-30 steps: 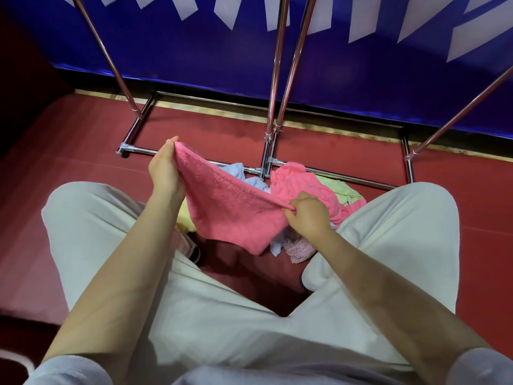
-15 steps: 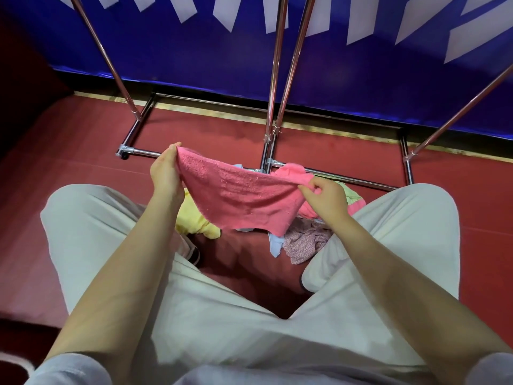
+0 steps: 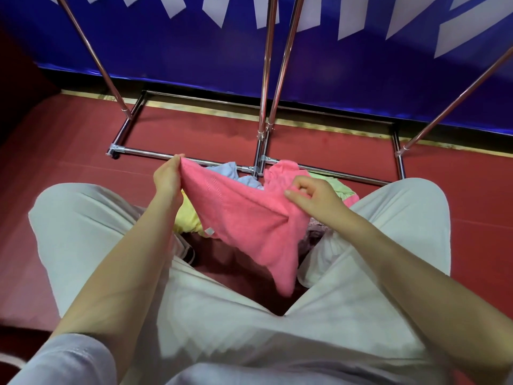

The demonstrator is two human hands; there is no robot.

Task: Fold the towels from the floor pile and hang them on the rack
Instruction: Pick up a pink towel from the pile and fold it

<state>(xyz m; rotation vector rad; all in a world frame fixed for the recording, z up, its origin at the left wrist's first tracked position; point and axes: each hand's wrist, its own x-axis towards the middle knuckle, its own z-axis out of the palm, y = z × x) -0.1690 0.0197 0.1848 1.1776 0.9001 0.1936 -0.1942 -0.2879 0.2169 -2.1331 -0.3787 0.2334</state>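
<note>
A pink towel (image 3: 249,220) hangs between my hands above my knees, its lower tip drooping toward my lap. My left hand (image 3: 168,179) pinches its upper left corner. My right hand (image 3: 313,200) grips the towel's right edge with curled fingers. Behind and under it lies the floor pile (image 3: 330,184), with light blue, yellow, green, pink and mauve towels partly hidden. The chrome rack (image 3: 262,140) stands just beyond the pile, its base bar running left to right and its poles rising out of view.
My knees in light trousers (image 3: 91,226) flank the pile on both sides. The red floor (image 3: 194,126) runs to a blue banner wall (image 3: 194,51) behind the rack. A dark shoe (image 3: 190,254) shows beside my left leg.
The towel has been turned and now hangs lower, with a long tip drooping toward my lap. My right hand shifted its hold along the right edge; my left hand kept its corner.
</note>
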